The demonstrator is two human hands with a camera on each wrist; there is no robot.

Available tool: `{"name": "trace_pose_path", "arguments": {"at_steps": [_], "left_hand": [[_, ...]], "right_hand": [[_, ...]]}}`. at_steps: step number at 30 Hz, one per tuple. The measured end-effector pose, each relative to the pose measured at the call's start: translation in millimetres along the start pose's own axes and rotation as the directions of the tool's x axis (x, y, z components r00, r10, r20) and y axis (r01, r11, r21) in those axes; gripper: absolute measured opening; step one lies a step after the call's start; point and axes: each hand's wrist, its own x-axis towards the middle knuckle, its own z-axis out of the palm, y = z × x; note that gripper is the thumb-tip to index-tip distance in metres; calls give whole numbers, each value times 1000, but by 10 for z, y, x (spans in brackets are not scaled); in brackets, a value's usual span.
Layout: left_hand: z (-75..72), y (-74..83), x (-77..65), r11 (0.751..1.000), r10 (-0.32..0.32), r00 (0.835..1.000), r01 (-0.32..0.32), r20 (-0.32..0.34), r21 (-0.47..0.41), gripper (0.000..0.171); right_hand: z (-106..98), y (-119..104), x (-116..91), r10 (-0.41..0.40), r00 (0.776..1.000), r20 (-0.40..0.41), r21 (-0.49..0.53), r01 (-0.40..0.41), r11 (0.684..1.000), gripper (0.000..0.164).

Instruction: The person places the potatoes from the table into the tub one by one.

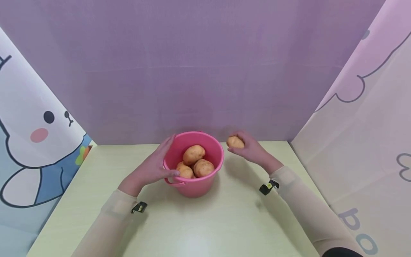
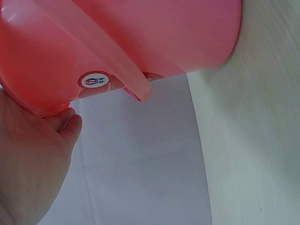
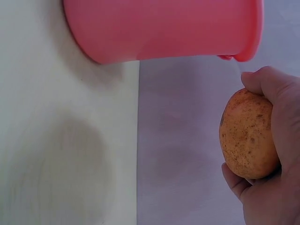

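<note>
A pink bucket [image 1: 194, 185] stands upright on the table with several potatoes [image 1: 194, 154] inside. My left hand [image 1: 155, 166] holds its rim from the left, thumb at the front edge and fingers farther back. In the left wrist view the fingertips of that hand [image 2: 35, 154] sit right at the rim, and the bucket handle [image 2: 101, 42] hangs down along the wall. To the right of the bucket, my right hand [image 1: 252, 148] grips another potato [image 1: 236, 142] above the table. The right wrist view shows thumb and fingers curled round this brown-speckled potato [image 3: 248, 136].
The pale table [image 1: 192, 228] ends at a purple cloth backdrop [image 1: 199, 71] close behind the bucket. Printed panels flank it, one with a cartoon animal [image 1: 32, 125] at the left and a light one [image 1: 369, 142] at the right. Both wrists carry small black devices [image 1: 269, 187].
</note>
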Motion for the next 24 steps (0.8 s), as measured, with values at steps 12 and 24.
{"name": "trace_pose_path", "arguments": {"at_steps": [12, 24], "left_hand": [[-1, -22, -5, 1000, -5, 1000, 5, -6, 15, 134], [-7, 21, -6, 1000, -2, 1000, 2, -2, 15, 135]], "right_hand": [[-106, -213, 25, -23, 1000, 1, 25, 23, 999, 53], [-128, -379, 76, -109, 994, -6, 36, 109, 993, 49]]}}
